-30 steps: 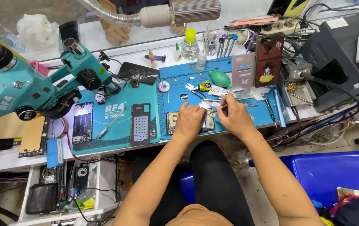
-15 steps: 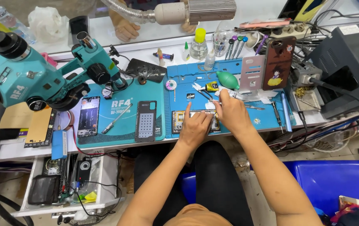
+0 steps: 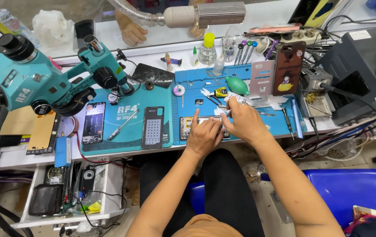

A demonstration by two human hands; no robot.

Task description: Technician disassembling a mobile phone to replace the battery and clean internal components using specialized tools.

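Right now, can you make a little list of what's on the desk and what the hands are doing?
place: repair bench with blue mat
left hand: resting on opened phone
right hand: over the phone, holding a thin tool, too small to tell its kind
left of hands: phone frame, microscope
behind hands: green blower, bottle

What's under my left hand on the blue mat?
An opened phone lies under the left hand, its gold-coloured insides showing at the left end. The hand covers its middle.

Teal microscope (image 3: 43, 79), blue work mat (image 3: 240, 87), green air blower (image 3: 237, 85), yellow-capped bottle (image 3: 208, 48).
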